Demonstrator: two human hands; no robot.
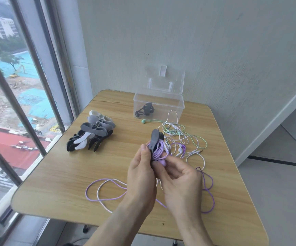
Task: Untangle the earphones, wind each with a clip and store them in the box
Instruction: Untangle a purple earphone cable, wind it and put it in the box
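My left hand [141, 173] grips a dark grey clip [153, 141] with purple earphone cord [158, 151] wound around it, held above the table. My right hand [177, 181] pinches the purple cord just beside the clip. The rest of that purple cable [106, 190] trails in loose loops over the near part of the table [58, 183]. A tangle of white, green and purple earphones [180, 139] lies behind my hands. The clear plastic box [158, 107] stands open at the back, with a black wound earphone [146, 110] inside.
A pile of spare clips [92, 134] in black, grey and white lies on the left of the table. A window with metal bars runs along the left side. The wall stands right behind the box; the floor drops away to the right.
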